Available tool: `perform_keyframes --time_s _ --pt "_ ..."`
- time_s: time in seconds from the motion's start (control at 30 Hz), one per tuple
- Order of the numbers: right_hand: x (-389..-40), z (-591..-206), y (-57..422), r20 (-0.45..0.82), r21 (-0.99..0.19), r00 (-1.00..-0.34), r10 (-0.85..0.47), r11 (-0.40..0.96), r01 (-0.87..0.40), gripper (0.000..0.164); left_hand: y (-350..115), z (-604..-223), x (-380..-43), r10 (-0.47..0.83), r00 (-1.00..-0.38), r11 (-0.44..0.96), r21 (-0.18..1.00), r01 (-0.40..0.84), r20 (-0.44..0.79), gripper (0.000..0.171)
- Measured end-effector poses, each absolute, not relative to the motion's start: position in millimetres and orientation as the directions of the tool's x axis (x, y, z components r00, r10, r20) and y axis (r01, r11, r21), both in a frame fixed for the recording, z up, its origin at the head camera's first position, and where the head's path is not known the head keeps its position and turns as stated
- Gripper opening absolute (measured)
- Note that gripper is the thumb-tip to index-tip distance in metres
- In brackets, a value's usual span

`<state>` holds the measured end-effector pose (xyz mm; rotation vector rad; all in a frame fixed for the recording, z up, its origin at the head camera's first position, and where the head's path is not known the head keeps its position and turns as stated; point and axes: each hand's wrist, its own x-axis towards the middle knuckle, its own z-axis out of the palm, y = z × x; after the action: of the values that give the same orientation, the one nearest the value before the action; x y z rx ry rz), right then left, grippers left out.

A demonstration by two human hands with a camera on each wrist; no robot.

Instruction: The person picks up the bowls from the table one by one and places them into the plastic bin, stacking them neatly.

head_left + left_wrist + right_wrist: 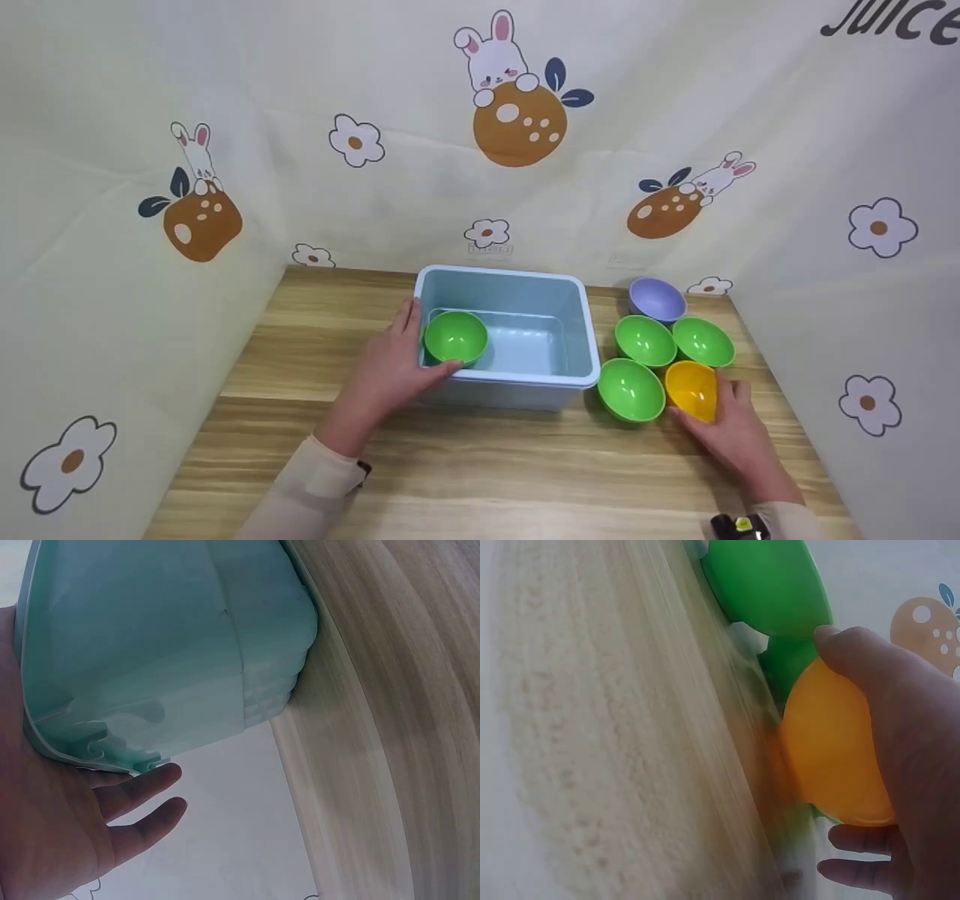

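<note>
My left hand (382,367) rests on the front left corner of a light blue plastic bin (506,394), thumb along the front rim and fingers against the left side. In the left wrist view those fingers (150,832) stay fairly straight and spread beside the bin wall. Inside the bin, at its left end, sits a green bowl (456,339). On the right, my right hand (739,435) grips an orange-yellow bowl (690,390) by its side, thumb at the near left. The right wrist view shows this bowl (832,742) between thumb and fingers, a green bowl (769,585) close by.
Beside the bin, green bowls stand close together: one in front (631,390), one behind it (645,341) and one at the right (703,342). A purple bowl (658,300) stands at the back. Printed cloth walls (405,202) enclose the wooden table (480,472).
</note>
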<state>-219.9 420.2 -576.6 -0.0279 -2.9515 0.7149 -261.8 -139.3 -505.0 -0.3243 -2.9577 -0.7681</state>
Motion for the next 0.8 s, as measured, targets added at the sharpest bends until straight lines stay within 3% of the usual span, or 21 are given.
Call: perform_keyframes --time_s 0.37,0.8 --pt "-223 -557 424 0.095 -0.437 -0.995 0.04 0.899 -0.005 0.125 -139 -503 -261 0.177 -0.979 0.845 0.494 0.203 0.099 0.141" --pt "-229 -523 403 0.123 -0.51 -0.992 -0.004 0.857 -0.067 0.126 -139 -504 -262 0.192 -0.973 0.847 0.479 0.229 0.126 0.137"
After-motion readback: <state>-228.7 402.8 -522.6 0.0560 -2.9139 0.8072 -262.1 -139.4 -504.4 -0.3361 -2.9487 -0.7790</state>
